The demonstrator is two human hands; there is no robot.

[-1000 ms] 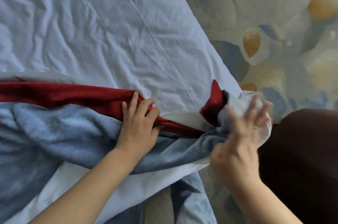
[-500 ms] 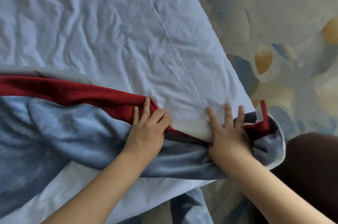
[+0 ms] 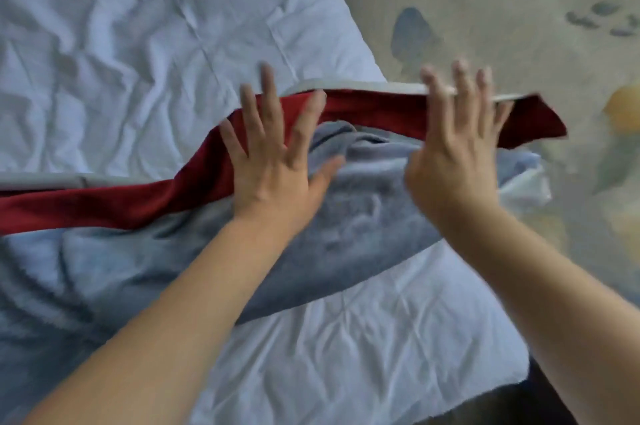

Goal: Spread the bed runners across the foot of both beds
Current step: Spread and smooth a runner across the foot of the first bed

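— How's your grip?
— Wide. My left hand [image 3: 273, 164] and right hand [image 3: 453, 154] lie flat, fingers spread, on the bed runner [image 3: 104, 202].
— What changed?
— Its bunched red end has unfolded past the side edge of the bed [image 3: 104, 60]. It's rumpled, but this foot looks nearly covered.

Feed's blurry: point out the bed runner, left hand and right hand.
bed runner [image 3: 375, 111], head view, red band between the hands.
left hand [image 3: 273, 164], head view, back of hand.
right hand [image 3: 453, 161], head view, back of hand.

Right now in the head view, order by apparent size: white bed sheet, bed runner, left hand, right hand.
Largest first:
white bed sheet
bed runner
left hand and right hand, which look alike
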